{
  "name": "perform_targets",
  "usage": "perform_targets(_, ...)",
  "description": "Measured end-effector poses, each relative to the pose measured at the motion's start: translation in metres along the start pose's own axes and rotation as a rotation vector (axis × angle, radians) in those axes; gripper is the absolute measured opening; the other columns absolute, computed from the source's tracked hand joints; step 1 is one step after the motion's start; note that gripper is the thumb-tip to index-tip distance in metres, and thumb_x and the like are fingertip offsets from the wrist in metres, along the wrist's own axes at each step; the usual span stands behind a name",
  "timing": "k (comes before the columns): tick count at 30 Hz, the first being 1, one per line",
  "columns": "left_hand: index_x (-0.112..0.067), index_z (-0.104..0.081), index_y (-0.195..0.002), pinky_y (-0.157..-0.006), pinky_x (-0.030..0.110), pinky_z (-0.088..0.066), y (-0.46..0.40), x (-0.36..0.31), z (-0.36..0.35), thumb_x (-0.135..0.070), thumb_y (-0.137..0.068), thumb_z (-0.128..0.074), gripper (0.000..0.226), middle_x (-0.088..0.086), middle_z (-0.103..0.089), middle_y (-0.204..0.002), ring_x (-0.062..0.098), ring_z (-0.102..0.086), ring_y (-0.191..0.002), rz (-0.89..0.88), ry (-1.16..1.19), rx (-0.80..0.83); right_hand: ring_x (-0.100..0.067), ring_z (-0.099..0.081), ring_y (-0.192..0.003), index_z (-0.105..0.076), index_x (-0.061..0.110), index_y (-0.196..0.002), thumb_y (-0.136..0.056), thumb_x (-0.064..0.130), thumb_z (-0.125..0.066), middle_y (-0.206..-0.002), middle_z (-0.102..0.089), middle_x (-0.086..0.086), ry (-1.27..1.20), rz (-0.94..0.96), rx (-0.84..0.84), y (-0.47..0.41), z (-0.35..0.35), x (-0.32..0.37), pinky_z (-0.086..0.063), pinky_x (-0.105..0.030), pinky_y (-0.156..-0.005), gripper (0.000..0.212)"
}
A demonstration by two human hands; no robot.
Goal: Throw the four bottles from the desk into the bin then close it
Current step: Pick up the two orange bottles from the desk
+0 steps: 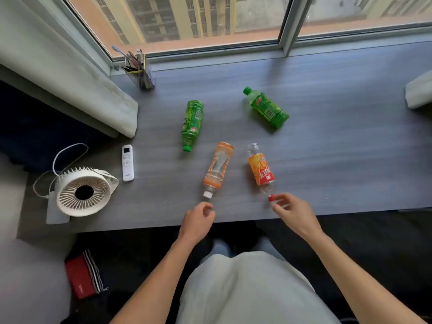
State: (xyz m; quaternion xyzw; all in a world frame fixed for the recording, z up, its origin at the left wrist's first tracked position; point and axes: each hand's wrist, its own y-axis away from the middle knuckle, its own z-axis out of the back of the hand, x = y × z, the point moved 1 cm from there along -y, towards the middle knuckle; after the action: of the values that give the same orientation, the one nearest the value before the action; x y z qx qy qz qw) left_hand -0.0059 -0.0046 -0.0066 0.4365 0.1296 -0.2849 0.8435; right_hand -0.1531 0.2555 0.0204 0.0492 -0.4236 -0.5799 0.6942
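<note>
Several bottles lie on their sides on the grey desk (327,160). A green bottle (192,123) is at the left, its cap toward me. Another green bottle (266,108) lies farther back right. An orange bottle with a white cap (217,168) and an orange-labelled bottle with a red cap (260,170) lie nearest the front edge. My left hand (198,220) hovers just short of the white cap, fingers curled, holding nothing. My right hand (289,211) has its fingertips at the red cap, not closed around the bottle. No bin is in view.
A white desk fan (81,191) with its cable and a white remote (127,163) sit at the desk's left. A pen holder (142,71) stands at the back by the window. A red pouch (80,275) lies on the dark floor below left.
</note>
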Motion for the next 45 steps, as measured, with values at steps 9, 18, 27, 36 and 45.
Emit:
perform_targets(9, -0.025, -0.056, -0.129, -0.092, 0.037, -0.049, -0.075, -0.084, 0.030, -0.042, -0.080, -0.072, 0.054, 0.005, -0.061, -0.123, 0.027, -0.061, -0.112, -0.112, 0.015, -0.214, -0.025, -0.052, -0.128, -0.042, 0.017, -0.143, -0.075, 0.062, -0.067, -0.142, -0.051, -0.006, 0.039, -0.062, -0.169, -0.090, 0.007, 0.052, -0.049, -0.045, -0.098, 0.085)
perform_targets(18, -0.017, -0.028, -0.152, -0.108, 0.044, -0.041, -0.122, -0.083, -0.012, -0.058, -0.071, -0.077, 0.103, 0.014, -0.048, -0.144, 0.036, -0.045, -0.134, -0.039, -0.093, -0.197, -0.032, -0.044, -0.134, -0.025, 0.020, -0.149, -0.064, 0.073, -0.068, -0.148, -0.039, -0.008, 0.094, -0.148, -0.168, -0.121, -0.034, 0.032, -0.047, -0.050, -0.098, 0.109)
perform_targets(27, -0.014, -0.054, -0.124, -0.091, 0.044, -0.053, -0.111, -0.077, -0.022, -0.049, -0.076, -0.072, 0.062, 0.011, -0.057, -0.118, 0.035, -0.060, -0.110, -0.005, -0.047, -0.266, -0.026, -0.062, -0.099, -0.051, 0.022, -0.123, -0.068, 0.057, -0.070, -0.114, -0.062, -0.003, 0.056, -0.121, -0.164, -0.121, -0.036, 0.024, -0.050, -0.036, -0.073, 0.068)
perform_targets(36, -0.033, -0.046, -0.107, -0.079, 0.041, -0.058, -0.032, -0.036, -0.022, -0.056, -0.064, -0.066, 0.053, -0.005, -0.067, -0.099, 0.025, -0.066, -0.088, 0.031, -0.009, -0.107, -0.013, -0.063, -0.063, -0.053, 0.026, -0.088, -0.060, 0.050, -0.067, -0.075, -0.062, 0.005, -0.039, -0.049, -0.089, -0.047, -0.007, -0.011, -0.054, -0.035, -0.054, 0.038)
perform_targets(45, -0.038, -0.046, -0.103, -0.061, 0.032, -0.048, 0.005, 0.037, -0.029, -0.056, -0.062, -0.064, 0.049, -0.011, -0.061, -0.089, 0.013, -0.062, -0.077, -0.049, -0.313, 0.149, -0.007, -0.068, -0.077, -0.045, 0.036, -0.115, -0.065, 0.062, -0.067, -0.091, -0.066, 0.012, -0.125, -0.282, -0.013, 0.063, -0.025, -0.098, -0.060, -0.036, -0.074, 0.060)
